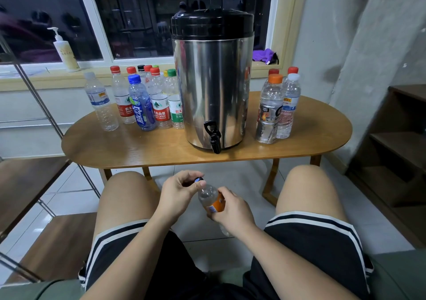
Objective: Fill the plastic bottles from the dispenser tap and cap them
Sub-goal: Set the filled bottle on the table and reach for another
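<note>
Between my knees I hold a small clear bottle with an orange label, tilted with its neck up and to the left. My right hand grips its body. My left hand pinches the dark blue cap on its neck. A steel dispenser with a black lid stands on the oval wooden table, and its black tap hangs over the front edge. Several capped bottles stand left of the dispenser; a few more stand on its right.
A pump bottle and a purple cloth lie on the window sill behind the table. Dark wooden shelves are at the right, a metal rack frame at the left. The floor under me is tiled.
</note>
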Available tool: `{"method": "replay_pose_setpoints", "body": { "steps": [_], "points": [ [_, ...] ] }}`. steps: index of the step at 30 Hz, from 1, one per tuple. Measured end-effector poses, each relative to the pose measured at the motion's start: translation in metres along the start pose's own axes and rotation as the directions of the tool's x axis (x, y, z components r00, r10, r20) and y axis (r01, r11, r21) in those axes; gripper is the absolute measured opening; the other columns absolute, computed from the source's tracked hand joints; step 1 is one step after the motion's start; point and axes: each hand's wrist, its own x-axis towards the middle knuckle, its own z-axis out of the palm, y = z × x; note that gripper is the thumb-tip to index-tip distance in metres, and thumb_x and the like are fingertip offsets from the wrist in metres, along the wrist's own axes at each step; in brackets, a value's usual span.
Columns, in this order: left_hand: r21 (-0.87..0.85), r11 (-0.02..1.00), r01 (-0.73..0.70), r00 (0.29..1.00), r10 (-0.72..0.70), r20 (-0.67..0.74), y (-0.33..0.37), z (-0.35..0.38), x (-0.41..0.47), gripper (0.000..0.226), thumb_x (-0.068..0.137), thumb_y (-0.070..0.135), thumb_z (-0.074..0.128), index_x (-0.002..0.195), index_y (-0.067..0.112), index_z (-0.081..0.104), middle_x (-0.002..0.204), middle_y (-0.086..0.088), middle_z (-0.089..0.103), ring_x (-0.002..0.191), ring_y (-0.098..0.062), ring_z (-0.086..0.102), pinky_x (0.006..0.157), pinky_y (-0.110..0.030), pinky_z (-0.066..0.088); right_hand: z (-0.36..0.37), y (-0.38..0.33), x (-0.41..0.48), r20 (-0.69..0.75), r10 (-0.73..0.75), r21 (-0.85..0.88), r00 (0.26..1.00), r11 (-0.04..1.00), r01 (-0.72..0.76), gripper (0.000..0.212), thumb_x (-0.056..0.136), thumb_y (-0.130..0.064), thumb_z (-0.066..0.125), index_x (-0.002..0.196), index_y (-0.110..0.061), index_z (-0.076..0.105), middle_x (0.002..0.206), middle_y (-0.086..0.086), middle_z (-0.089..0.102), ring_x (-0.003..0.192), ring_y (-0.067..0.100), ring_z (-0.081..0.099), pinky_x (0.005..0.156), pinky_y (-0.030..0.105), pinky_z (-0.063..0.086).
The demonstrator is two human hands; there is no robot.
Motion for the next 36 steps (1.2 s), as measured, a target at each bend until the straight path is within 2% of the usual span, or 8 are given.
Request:
{"method": "replay_pose_setpoints", "body": {
  "steps": [6,10,16,21,23,26,31,36],
  "points": [
    [-0.142,0.988,-0.051,0.996,0.061,0.066,0.016,-0.003,-0.002,0.036,0.096,0.026,0.083,0.131,0.035,0.076,0.122,0.005,0.080,0.119,-0.018,0.073,0.112,-0.050,0.054,-0.029,0.001,0.002,-0.011,-0.049,-0.014,0.999,0.999,0.049,0.062,0.074,-0.063,0.082,0.125,-0.043,0.054,0.113,-0.016,0.066,0.099,0.015,0.066,0.083,0.037,0.058],
    [-0.177,0.984,-0.035,0.998,0.043,0.043,0.024,-0.002,-0.004,0.039,0.099,0.046,0.077,0.137,0.045,0.068,0.123,0.008,0.079,0.123,-0.007,0.068,0.108,-0.039,0.047,-0.069,-0.001,0.004,-0.039,-0.068,0.052,0.997,0.996,0.070,0.069,0.070,-0.067,0.082,0.129,-0.042,0.057,0.111,-0.018,0.067,0.098,0.008,0.067,0.086,0.036,0.060],
    [-0.148,0.989,-0.002,1.000,0.001,-0.004,0.022,0.001,0.000,0.020,0.103,0.048,0.068,0.107,0.033,0.079,0.108,0.001,0.080,0.100,-0.013,0.071,0.089,-0.034,0.050,-0.158,-0.007,0.001,-0.210,-0.015,0.257,0.978,0.964,0.070,0.053,0.072,-0.051,0.095,0.114,-0.035,0.068,0.100,-0.017,0.078,0.090,0.004,0.074,0.085,0.040,0.063],
    [-0.070,0.998,0.002,1.000,0.000,0.019,0.018,0.010,0.002,0.013,0.107,0.033,0.068,0.108,0.025,0.078,0.098,0.002,0.082,0.092,-0.013,0.072,0.083,-0.030,0.051,-0.232,0.003,0.022,-0.430,0.040,0.251,0.902,0.965,0.077,0.043,0.073,-0.044,0.098,0.103,-0.032,0.069,0.094,-0.018,0.078,0.086,0.006,0.073,0.077,0.031,0.058],
    [-0.059,0.998,0.005,1.000,-0.004,0.020,0.017,0.013,0.004,0.013,0.107,0.031,0.067,0.109,0.025,0.078,0.097,0.003,0.082,0.091,-0.014,0.072,0.082,-0.030,0.051,-0.255,0.011,0.035,-0.497,0.073,0.248,0.865,0.967,0.061,0.043,0.076,-0.042,0.097,0.105,-0.029,0.069,0.094,-0.013,0.078,0.086,0.008,0.073,0.077,0.030,0.058],
    [-0.044,0.999,0.009,1.000,-0.009,0.004,0.016,0.014,0.007,0.014,0.108,0.033,0.067,0.110,0.026,0.078,0.097,0.003,0.082,0.089,-0.011,0.072,0.082,-0.030,0.051,-0.279,0.023,0.055,-0.561,0.115,0.218,0.820,0.976,0.013,0.044,0.081,-0.044,0.094,0.112,-0.028,0.068,0.095,-0.017,0.073,0.086,-0.005,0.067,0.074,0.020,0.050],
    [-0.037,0.999,0.011,1.000,-0.011,0.003,0.014,0.015,0.008,0.014,0.108,0.033,0.066,0.110,0.026,0.078,0.097,0.004,0.081,0.090,-0.012,0.072,0.082,-0.029,0.051,-0.290,0.045,0.091,-0.553,0.205,0.176,0.808,0.976,-0.127,0.047,0.091,-0.043,0.087,0.126,-0.022,0.063,0.106,-0.009,0.066,0.092,0.012,0.059,0.062,0.015,0.033],
    [-0.009,1.000,0.006,1.000,-0.006,0.014,0.015,0.016,0.009,0.013,0.108,0.031,0.066,0.106,0.026,0.078,0.095,0.003,0.081,0.091,-0.015,0.072,0.082,-0.030,0.053,-0.298,0.066,0.143,-0.534,0.307,0.284,0.788,0.943,-0.174,0.057,0.090,-0.036,0.089,0.132,-0.017,0.056,0.120,0.002,0.070,0.111,0.025,0.068,0.087,0.034,0.051]
  ]
}}
